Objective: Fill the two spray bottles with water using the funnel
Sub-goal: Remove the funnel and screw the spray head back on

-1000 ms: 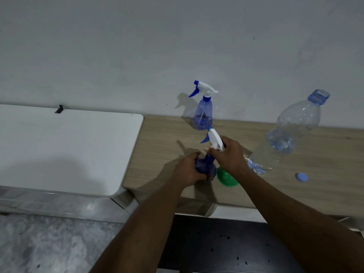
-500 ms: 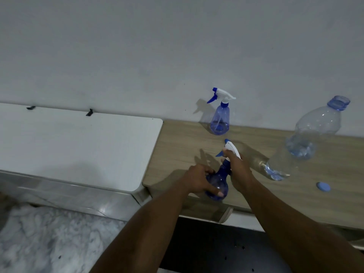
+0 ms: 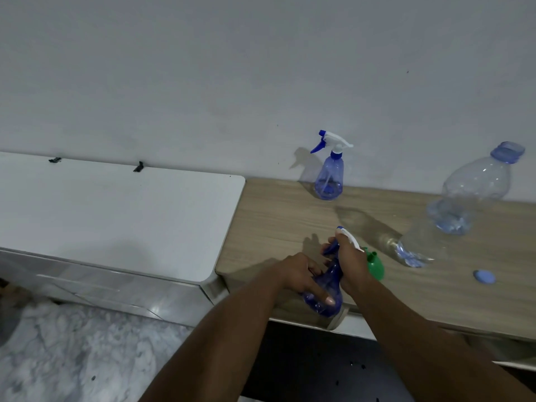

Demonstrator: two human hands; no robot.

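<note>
Left hand [image 3: 301,278] grips near spray bottle [image 3: 326,297] body; right hand [image 3: 352,264] fingers curled round its trigger head [image 3: 349,237]; funnel [image 3: 375,268] just behind.

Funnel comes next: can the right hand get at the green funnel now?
Likely yes, once freed: the right hand grips the near spray bottle; the green funnel lies right beside that hand, nothing between.

You've dragged the near spray bottle [image 3: 324,295] back to the table's [image 3: 275,221] front edge, tilted now. Your left hand [image 3: 298,274] shifted, index finger stretched across its body. The funnel [image 3: 376,269] shows again beside your right hand [image 3: 351,264].
</note>
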